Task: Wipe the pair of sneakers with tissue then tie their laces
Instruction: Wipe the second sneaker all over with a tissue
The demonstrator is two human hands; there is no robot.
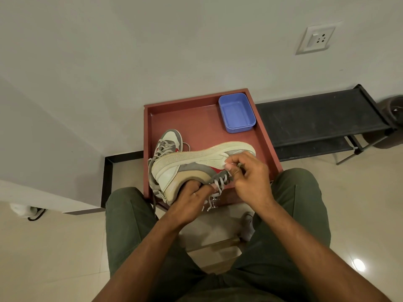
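Note:
A white, grey and tan sneaker (196,162) lies tipped on its side over the red tray (196,120), sole facing away from me. My left hand (192,201) grips it at the collar, fingers tucked inside the opening. My right hand (248,173) pinches a small white wad of tissue (229,165) against the sneaker's side near the laces. Loose grey-white laces (218,188) hang down between my hands. The second sneaker (169,141) stands upright on the tray behind the first, partly hidden by it.
An empty blue plastic tub (236,112) sits at the tray's far right corner. A black low rack (316,118) stands to the right against the wall. My knees in green trousers flank the tray's near edge. A wall socket (316,39) is up right.

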